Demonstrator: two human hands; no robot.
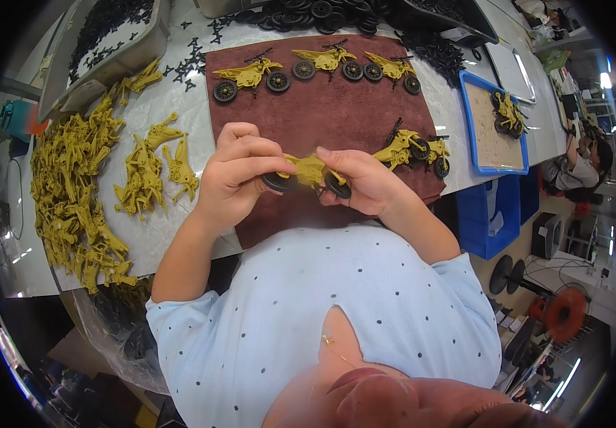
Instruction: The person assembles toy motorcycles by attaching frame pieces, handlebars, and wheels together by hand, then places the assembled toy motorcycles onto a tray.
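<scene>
Both hands hold one yellow toy motorbike with black wheels above a brown cloth mat. My left hand pinches its left wheel end. My right hand grips the right wheel end. Three finished yellow motorbikes stand in a row along the mat's far edge. Another finished motorbike lies on the mat just right of my right hand.
A large heap of yellow bike bodies covers the table at left. Grey trays of small black parts and loose black wheels sit at the back. A blue tray at right holds another bike. Another person sits far right.
</scene>
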